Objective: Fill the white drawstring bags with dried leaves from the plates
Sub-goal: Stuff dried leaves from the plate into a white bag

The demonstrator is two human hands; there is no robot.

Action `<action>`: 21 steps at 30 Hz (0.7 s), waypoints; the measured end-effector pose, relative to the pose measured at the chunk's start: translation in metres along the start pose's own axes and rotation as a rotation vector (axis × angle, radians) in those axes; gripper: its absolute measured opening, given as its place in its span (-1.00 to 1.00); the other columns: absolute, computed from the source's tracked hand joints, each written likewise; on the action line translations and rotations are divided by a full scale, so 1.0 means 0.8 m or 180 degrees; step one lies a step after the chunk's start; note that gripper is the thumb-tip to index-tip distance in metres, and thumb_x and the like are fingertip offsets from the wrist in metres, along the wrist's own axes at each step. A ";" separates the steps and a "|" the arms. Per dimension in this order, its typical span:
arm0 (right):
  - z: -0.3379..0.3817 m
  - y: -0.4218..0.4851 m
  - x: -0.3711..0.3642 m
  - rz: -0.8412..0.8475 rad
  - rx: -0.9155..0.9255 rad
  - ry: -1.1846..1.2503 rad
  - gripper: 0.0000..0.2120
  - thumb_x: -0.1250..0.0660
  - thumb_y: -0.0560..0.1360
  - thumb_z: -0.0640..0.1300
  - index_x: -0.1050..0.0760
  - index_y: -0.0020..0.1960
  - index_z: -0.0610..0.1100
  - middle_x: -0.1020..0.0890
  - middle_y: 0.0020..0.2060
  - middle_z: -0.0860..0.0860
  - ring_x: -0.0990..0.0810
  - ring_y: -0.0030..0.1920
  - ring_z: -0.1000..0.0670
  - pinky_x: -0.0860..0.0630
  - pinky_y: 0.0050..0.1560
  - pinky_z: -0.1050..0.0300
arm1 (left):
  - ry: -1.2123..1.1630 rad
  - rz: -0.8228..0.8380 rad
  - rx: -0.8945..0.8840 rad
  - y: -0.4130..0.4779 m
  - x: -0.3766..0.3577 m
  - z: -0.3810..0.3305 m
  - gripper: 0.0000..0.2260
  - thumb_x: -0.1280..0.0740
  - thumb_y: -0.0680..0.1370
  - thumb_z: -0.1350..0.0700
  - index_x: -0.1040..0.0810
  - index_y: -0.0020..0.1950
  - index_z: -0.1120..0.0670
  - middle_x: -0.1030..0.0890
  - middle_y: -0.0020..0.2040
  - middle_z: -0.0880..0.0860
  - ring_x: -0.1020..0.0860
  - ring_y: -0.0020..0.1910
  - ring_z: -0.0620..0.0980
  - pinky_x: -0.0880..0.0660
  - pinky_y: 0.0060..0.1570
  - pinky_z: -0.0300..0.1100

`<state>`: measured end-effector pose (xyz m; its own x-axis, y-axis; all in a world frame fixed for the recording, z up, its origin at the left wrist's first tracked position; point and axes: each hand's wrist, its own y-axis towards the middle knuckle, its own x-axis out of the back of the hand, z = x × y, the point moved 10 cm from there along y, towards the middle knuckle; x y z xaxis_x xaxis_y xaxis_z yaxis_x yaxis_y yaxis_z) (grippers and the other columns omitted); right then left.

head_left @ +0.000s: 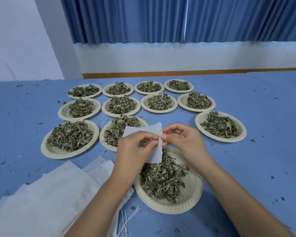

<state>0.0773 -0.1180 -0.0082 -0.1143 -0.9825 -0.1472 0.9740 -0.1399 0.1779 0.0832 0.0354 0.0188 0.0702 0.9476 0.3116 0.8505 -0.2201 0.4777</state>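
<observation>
Both hands hold one flat white drawstring bag [140,131] in the air above the nearest plate [191,199], which carries a heap of dried leaves [162,177]. My left hand [135,149] pinches the bag's hemmed edge from the left. From the right, my right hand [183,139] pinches the same edge with fingertips. The bag looks empty and its mouth lies flat. A pile of white drawstring bags [46,194] lies at the lower left, with loose strings [126,221] trailing toward me.
Several more cream plates heaped with dried leaves stand in rows on the blue table [263,159], such as one at the left [55,151] and one at the right [202,120]. Leaf crumbs are scattered over the surface. Blue curtains [161,19] hang behind.
</observation>
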 end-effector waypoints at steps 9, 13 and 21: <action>0.006 -0.007 -0.003 -0.0038 0.0044 -0.0114 -0.84 -0.44 0.37 -0.44 -0.54 -0.19 -0.23 -0.64 -0.26 -0.18 -0.64 -0.23 -0.08 -0.64 -0.11 0.11 | -0.0668 0.0181 0.0894 -0.002 -0.011 0.030 -0.91 -0.54 0.39 0.16 -0.64 -0.22 0.07 -0.68 -0.29 -0.05 -0.64 -0.29 -0.16 -0.50 -0.24 -0.39; 0.015 -0.007 -0.004 0.0088 0.0115 -0.0041 -0.84 -0.39 0.39 -0.48 -0.50 -0.18 -0.27 -0.63 -0.29 -0.11 -0.65 -0.30 -0.02 -0.61 -0.16 0.22 | -0.1121 0.0137 0.1342 -0.003 -0.007 0.047 -0.92 -0.53 0.37 0.19 -0.65 -0.22 0.12 -0.69 -0.26 0.03 -0.63 -0.26 -0.09 -0.55 -0.16 -0.30; -0.001 -0.029 -0.041 0.1717 0.0501 -0.3301 -0.51 -0.54 0.34 0.07 -0.47 0.22 0.13 -0.47 0.10 0.20 -0.36 0.15 0.20 -0.33 0.20 0.29 | 0.0267 -0.1283 -0.0761 -0.003 0.099 -0.049 -0.84 -0.46 0.47 0.32 -0.62 -0.14 0.06 -0.62 -0.22 -0.11 -0.58 -0.19 -0.18 -0.49 -0.10 -0.35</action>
<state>0.0589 -0.0821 -0.0084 0.1301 -0.5392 0.8321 0.9183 0.3819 0.1039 0.0663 0.1016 0.0748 -0.2915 0.9486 0.1231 0.6567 0.1049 0.7468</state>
